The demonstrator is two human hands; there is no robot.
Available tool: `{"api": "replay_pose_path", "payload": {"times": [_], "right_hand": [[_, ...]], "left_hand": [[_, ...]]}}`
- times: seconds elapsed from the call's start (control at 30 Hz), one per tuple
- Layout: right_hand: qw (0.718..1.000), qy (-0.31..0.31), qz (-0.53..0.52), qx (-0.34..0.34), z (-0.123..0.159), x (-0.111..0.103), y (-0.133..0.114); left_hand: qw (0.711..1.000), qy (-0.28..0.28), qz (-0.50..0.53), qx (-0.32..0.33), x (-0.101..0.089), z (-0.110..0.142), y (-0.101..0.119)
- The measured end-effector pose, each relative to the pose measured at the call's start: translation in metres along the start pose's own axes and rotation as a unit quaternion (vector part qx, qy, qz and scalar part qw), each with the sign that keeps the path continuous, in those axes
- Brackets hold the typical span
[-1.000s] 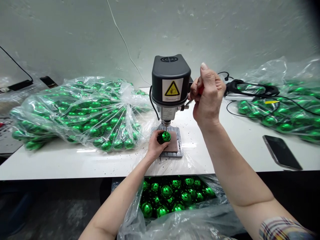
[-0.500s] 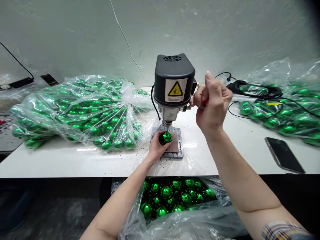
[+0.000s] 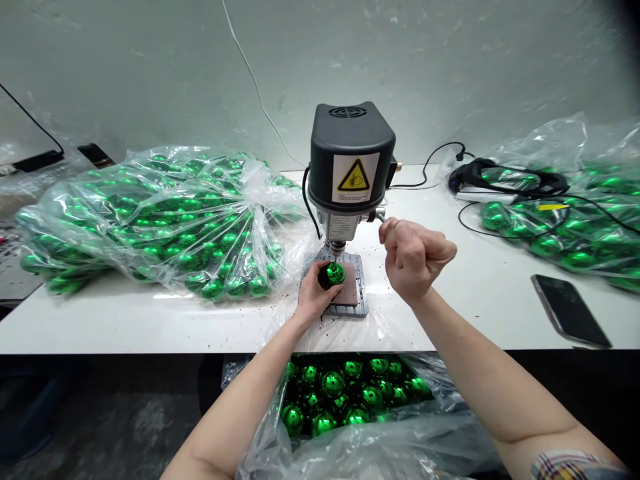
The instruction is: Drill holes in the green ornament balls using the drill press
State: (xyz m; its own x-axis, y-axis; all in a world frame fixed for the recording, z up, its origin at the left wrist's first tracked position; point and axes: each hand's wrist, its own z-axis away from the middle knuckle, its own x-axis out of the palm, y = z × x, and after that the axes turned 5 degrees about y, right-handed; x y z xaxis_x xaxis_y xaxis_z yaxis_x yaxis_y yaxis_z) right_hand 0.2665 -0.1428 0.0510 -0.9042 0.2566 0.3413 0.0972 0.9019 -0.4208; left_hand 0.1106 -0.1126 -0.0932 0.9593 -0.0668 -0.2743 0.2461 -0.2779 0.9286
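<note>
A small bench drill press (image 3: 352,157) with a black motor housing and a yellow warning label stands on the white table. Under its chuck, my left hand (image 3: 317,292) grips a shiny green ball ornament (image 3: 335,273) between thumb and fingers. The ball rests on a brown pad (image 3: 350,287) over the grey slotted base (image 3: 364,308), with the drill bit right at its top. My right hand (image 3: 415,257) is closed in a fist around the feed lever at the drill's right side; the grip itself is mostly hidden by the fingers.
A clear bag of green balls (image 3: 165,227) lies at left, another (image 3: 585,233) at right. Below the table edge sits an opened bag of balls (image 3: 345,393). A phone (image 3: 570,311) and a black headset-like device with a cable (image 3: 505,179) lie at right.
My right hand has come down from beside the motor housing to a lower spot, turning with the lever. My left hand and the ball have stayed in place.
</note>
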Motion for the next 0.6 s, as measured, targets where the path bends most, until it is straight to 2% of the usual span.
{"api": "replay_pose_path", "payload": {"times": [0.27, 0.4, 0.47, 0.6], "right_hand": [[0.997, -0.041, -0.009, -0.071, 0.01, -0.011, 0.015], [0.993, -0.064, -0.012, -0.096, 0.012, -0.012, 0.014], [0.998, -0.023, -0.014, -0.064, 0.005, -0.004, 0.008], [0.992, 0.089, -0.013, 0.087, -0.029, 0.021, -0.009]], "left_hand": [[1.0, 0.0, -0.006, -0.003, 0.0, 0.0, 0.003], [1.0, 0.001, -0.004, -0.004, -0.001, 0.0, 0.0], [1.0, 0.002, -0.005, -0.005, 0.001, -0.001, -0.003], [1.0, 0.013, -0.006, -0.019, 0.002, -0.005, -0.001]]}}
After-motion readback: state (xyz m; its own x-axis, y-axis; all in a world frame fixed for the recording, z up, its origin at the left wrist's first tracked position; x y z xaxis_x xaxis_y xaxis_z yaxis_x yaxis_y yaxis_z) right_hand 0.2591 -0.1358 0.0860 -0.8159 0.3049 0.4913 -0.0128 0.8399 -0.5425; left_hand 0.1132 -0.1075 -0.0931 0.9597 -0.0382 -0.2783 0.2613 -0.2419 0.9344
